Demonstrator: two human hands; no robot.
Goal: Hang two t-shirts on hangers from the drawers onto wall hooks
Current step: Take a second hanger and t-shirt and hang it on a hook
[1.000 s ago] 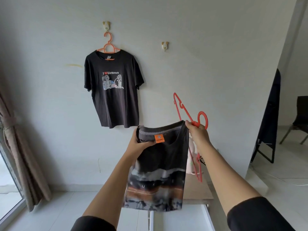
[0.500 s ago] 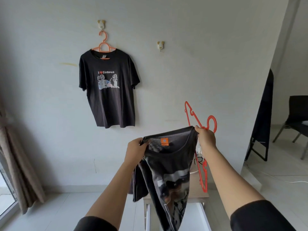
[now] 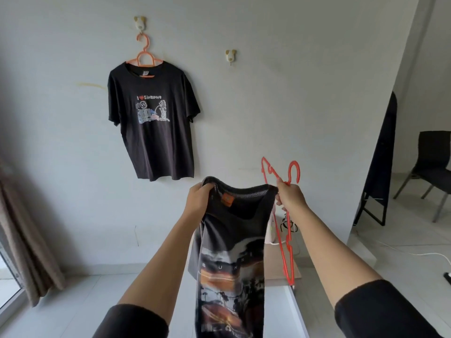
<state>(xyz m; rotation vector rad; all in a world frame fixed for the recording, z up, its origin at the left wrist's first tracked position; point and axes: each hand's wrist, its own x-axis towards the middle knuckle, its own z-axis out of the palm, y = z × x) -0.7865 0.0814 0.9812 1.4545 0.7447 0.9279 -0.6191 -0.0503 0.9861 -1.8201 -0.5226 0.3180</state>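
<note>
A dark t-shirt with a sunset print (image 3: 231, 259) hangs in front of me, held by its collar. My left hand (image 3: 199, 197) grips the collar's left side. My right hand (image 3: 290, 197) pinches the collar's right side together with a red hanger (image 3: 284, 230), which stands on end outside the shirt. On the wall, a black printed t-shirt (image 3: 152, 120) hangs on an orange hanger (image 3: 144, 52) from the left wall hook (image 3: 140, 22). The right wall hook (image 3: 230, 56) carries nothing.
A wooden-topped drawer unit (image 3: 275, 267) stands below the shirt against the wall. A curtain (image 3: 22, 237) hangs at the left. To the right are a dark folded stand (image 3: 380, 167), a black chair (image 3: 432, 164) and a white cable (image 3: 410, 252) on the floor.
The folded sunset t-shirt has dropped open and now hangs long from its collar. My hands have spread the collar a little wider. The view has shifted slightly.
</note>
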